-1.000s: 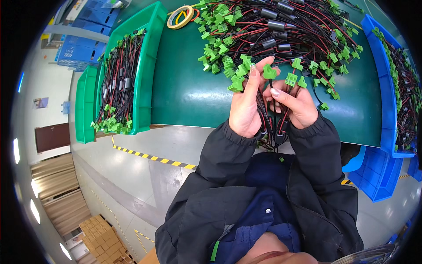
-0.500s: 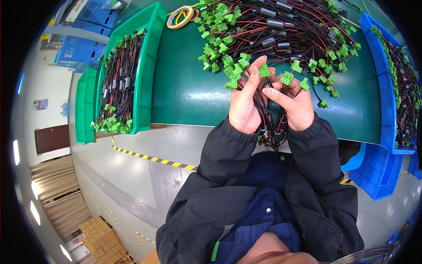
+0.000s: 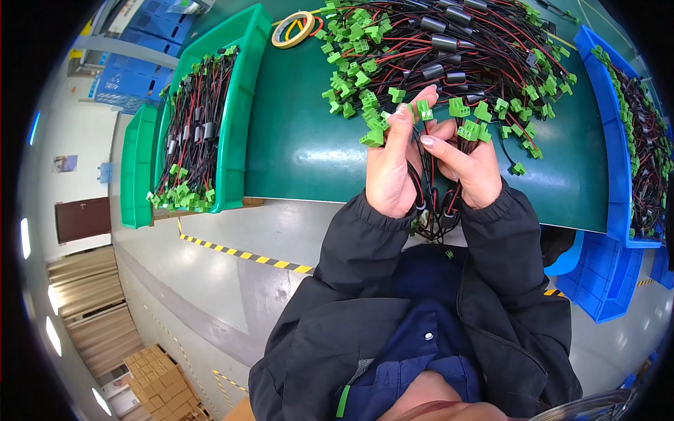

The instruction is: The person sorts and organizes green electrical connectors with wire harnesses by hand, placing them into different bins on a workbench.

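Above the near edge of the green table, both hands are closed on cable harnesses with green connectors. My left hand [image 3: 390, 168] grips several of the cables, and their green plugs [image 3: 374, 130] stick out past the thumb. My right hand [image 3: 472, 167] pinches others between thumb and fingers, with green connectors [image 3: 469, 130] above its knuckles. Between the two hands one green connector [image 3: 424, 110] stands upright on its cable. The held black wires and dark cylinders [image 3: 442, 210] hang below the hands, in front of my body. Fingers partly hide the wires.
A large heap of similar harnesses [image 3: 449, 59] covers the far table [image 3: 309, 161]. Green bins [image 3: 246, 105] holding harnesses stand at left, and a blue bin [image 3: 611, 133] with more at right. A tape roll [image 3: 277, 41] lies far left; empty-looking blue bins [image 3: 597, 281] are lower right.
More green connectors now show above my right hand. The upright connector between the hands has shifted slightly, and the hanging wires have spread. Both hands stay in nearly the same place.
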Motion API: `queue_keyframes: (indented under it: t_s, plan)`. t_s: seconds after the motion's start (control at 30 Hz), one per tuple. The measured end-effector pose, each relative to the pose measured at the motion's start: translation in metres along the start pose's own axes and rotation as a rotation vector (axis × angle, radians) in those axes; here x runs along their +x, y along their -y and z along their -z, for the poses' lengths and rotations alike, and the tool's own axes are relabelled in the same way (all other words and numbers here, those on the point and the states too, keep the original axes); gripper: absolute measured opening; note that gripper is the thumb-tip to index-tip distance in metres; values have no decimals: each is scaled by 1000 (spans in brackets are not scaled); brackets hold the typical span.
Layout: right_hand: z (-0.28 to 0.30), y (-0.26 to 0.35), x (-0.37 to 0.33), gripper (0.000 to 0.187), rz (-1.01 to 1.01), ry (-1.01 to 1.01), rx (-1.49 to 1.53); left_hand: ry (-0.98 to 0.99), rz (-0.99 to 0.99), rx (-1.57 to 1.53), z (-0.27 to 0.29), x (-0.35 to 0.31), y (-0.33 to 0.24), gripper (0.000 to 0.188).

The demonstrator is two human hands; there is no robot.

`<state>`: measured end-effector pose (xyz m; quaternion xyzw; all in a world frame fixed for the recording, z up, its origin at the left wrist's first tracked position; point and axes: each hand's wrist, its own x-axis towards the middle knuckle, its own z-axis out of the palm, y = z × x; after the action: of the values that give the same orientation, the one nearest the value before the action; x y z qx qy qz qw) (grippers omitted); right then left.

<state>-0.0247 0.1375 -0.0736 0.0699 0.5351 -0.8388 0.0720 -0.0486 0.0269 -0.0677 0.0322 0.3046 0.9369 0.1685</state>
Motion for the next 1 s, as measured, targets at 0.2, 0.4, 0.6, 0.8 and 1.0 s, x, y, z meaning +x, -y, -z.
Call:
queue_keyframes:
  t_s: [0.2,0.4,0.6,0.8,1.0]
  plan:
    - [-3,-3,0,10,165,-21,-93,-129,-25,114,4,1,-2,27]
    - [-2,-4,2,14,240,-3,-344,-40,41,33,3,2,-2,34]
    - [-4,2,0,12,224,-34,-98,75,-9,247,4,-1,-8,49]
    - [7,9,0,16,-109,203,126,84,89,304,7,0,-10,43]
    - [7,6,0,23,-105,128,52,-89,-84,36,15,2,3,20]
